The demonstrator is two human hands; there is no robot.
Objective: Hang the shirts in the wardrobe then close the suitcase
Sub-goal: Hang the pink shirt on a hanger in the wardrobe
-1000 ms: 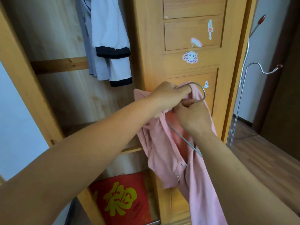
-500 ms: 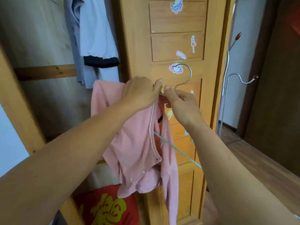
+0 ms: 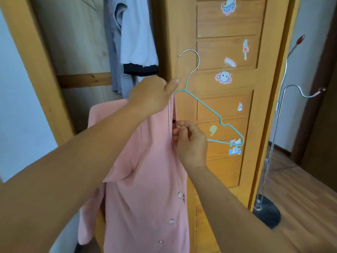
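Observation:
A pink buttoned shirt [image 3: 145, 179] hangs from a turquoise wire hanger [image 3: 209, 110] with a silver hook, held in front of the wooden wardrobe [image 3: 182, 33]. The hanger's left arm is inside the shirt; its right arm sticks out bare. My left hand [image 3: 151, 95] grips the hanger's neck together with the shirt's collar. My right hand [image 3: 189, 139] pinches the shirt's front edge just below the collar. The suitcase is not in view.
A white and a grey garment [image 3: 135, 39] hang inside the open wardrobe on the left. The wardrobe's drawer column [image 3: 228, 52] carries stickers. A metal coat stand [image 3: 269, 161] with a dark round base stands on the wooden floor at the right.
The hanger has been lifted and its right arm now shows bare outside the shirt. My right hand left the hook's base and dropped to the shirt's front edge. The shirt now hangs straighter.

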